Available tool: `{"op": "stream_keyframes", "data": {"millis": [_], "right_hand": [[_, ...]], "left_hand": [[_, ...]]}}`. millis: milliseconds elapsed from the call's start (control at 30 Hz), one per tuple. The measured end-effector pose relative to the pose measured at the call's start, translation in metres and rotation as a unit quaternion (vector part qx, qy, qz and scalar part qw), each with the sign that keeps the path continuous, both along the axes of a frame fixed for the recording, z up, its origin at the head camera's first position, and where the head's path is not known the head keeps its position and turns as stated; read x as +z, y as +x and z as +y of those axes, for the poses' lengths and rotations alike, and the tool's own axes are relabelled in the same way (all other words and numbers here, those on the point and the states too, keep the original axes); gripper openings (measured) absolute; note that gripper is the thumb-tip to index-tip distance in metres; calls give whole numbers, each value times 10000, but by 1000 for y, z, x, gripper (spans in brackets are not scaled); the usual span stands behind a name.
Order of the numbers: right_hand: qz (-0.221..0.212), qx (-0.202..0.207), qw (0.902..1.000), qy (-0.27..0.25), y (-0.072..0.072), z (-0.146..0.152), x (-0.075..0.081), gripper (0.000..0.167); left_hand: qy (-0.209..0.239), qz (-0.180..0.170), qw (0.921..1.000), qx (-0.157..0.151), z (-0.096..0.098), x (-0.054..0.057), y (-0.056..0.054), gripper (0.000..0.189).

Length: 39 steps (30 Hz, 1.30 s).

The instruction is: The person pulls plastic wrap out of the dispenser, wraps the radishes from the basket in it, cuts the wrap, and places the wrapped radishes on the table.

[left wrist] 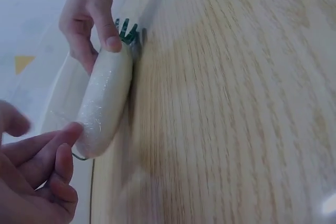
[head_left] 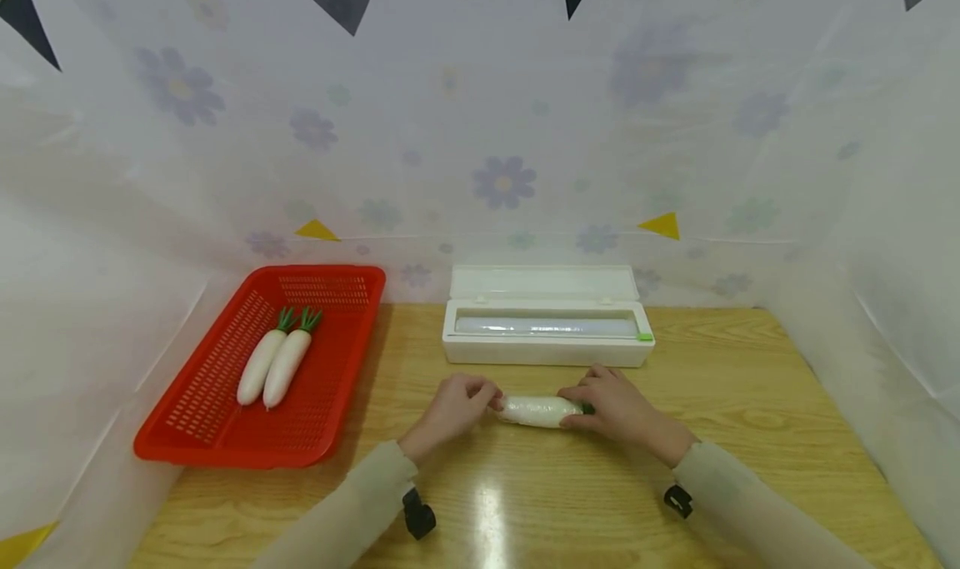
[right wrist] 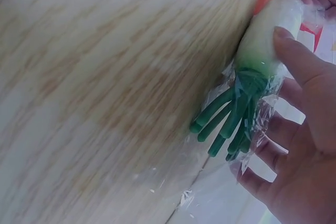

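A pale sheet (head_left: 420,77) printed with faded lavender and green flowers (head_left: 504,182) fills the upper half of the head view and hangs down both sides. Four dark triangles (head_left: 343,6) line the frame's top edge; yellow triangles (head_left: 663,226) sit left and right of centre and at lower left. A wood-grain table (head_left: 750,402) spreads across the bottom.

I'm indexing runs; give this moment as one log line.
left hand: at tip of wrapped radish; right hand: holds leafy end; white box: lid open; red basket: two radishes
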State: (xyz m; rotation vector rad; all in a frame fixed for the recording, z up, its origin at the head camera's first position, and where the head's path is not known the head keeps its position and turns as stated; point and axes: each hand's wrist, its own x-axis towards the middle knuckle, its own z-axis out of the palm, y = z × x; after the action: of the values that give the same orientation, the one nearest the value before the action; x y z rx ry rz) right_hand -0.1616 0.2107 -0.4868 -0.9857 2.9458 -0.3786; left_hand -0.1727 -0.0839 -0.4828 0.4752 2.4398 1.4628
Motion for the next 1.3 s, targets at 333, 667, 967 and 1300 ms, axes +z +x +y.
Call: {"op": "stream_keyframes", "data": {"millis": [333,667,967,1300], "right_hand": [[-145,13,9998,-115,-2,2,-2,49],[-270,80,9994,-196,-7,5,-9,47],[-402,13,9987,-322,-7,5,-8,46],[-311,32,9994,-176,-7,8,-4,53]], "left_hand": [[-687,1416,9873,-203,11,-15,2,14],[-145,908,9958,-42,14,-20,0,14],[85,522,9970,-558,13,-26,-3,30],[-68,675,9947,-767,9,-28,-1,33]]}}
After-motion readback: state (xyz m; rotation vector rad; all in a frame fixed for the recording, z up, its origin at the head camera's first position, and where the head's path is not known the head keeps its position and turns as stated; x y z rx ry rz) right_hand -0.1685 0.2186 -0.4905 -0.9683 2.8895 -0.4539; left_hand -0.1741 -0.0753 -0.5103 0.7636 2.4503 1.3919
